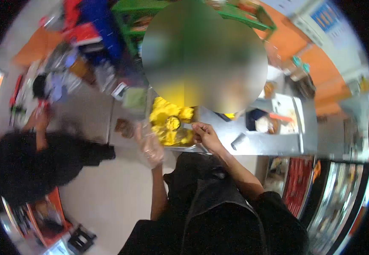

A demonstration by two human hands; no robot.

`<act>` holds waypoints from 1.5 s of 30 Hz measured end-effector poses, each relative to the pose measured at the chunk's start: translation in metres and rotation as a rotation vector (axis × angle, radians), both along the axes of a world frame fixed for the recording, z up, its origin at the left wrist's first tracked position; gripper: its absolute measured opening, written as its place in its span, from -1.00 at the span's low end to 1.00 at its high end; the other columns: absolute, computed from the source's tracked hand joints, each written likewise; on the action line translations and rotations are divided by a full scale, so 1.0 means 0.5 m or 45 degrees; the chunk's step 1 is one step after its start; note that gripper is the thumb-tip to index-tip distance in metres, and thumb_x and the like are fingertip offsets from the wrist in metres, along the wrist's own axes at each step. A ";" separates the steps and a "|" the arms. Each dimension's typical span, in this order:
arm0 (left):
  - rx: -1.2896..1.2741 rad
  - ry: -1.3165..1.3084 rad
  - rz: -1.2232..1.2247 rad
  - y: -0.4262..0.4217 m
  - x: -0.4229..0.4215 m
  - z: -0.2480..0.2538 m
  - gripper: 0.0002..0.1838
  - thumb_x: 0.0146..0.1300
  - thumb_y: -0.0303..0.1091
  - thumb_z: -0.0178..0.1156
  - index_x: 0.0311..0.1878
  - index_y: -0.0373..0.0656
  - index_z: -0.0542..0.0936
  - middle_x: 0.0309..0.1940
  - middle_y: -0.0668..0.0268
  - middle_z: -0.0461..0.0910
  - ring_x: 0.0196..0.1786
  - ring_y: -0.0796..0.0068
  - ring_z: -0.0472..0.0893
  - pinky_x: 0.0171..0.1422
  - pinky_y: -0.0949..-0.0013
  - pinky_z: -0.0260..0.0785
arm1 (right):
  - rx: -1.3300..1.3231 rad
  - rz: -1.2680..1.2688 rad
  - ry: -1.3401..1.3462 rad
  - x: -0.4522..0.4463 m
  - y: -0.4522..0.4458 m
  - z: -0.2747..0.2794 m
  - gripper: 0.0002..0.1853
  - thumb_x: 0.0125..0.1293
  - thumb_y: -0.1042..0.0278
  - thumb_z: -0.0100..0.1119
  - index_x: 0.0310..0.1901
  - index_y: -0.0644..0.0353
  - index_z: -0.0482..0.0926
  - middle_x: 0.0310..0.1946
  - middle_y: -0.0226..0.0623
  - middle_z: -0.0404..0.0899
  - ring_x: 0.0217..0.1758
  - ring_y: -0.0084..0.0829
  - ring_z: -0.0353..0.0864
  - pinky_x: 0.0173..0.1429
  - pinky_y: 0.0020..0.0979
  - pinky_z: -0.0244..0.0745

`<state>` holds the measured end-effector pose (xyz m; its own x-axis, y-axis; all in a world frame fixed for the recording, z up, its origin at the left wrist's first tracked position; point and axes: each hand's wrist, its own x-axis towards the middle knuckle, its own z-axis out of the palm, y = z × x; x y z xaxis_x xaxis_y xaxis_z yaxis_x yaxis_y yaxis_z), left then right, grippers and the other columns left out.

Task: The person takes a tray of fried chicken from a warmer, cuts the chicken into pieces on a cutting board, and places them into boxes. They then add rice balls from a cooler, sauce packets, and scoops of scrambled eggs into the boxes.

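My right hand (205, 137) is closed round the handle of a small round scoop (173, 123). The scoop's head is down in a yellow, lumpy food (162, 111), and yellow food fills it. A rectangular metal tray (196, 114) holds this food on the counter in front of me. At the tray's left side, my left hand (150, 146) wears a clear plastic glove. Its fingers look stretched out and apart, with nothing visible in them, though the glove is blurred. Just left of this hand lies a small brown item (125, 127), too blurred to name.
Another person in black (35, 161) works at the counter on my left. A dark cylinder (238, 141) lies right of the tray. Further right is a white board (292, 114) with a long knife-like tool. Green crates (127, 25) stand behind; a large blurred oval hides the middle.
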<state>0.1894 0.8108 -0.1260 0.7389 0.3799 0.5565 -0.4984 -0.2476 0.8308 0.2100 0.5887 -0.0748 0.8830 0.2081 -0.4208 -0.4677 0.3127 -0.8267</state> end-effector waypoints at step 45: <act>0.763 0.268 0.272 0.003 -0.022 -0.030 -0.70 0.52 -0.34 0.06 0.13 -0.31 0.60 0.15 0.02 0.58 0.27 0.05 0.54 0.34 0.14 0.42 | -2.171 -0.340 -0.711 -0.142 -0.516 0.020 -0.67 0.26 0.62 0.04 0.07 0.30 0.50 -0.33 -0.01 0.50 -0.37 0.06 0.60 -0.32 -0.06 0.52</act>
<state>0.1786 0.8122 -0.1408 0.7978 0.2003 0.5687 -0.2292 -0.7717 0.5933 0.1388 0.3306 -0.0649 0.9134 -0.2426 0.3270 -0.1383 -0.9402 -0.3113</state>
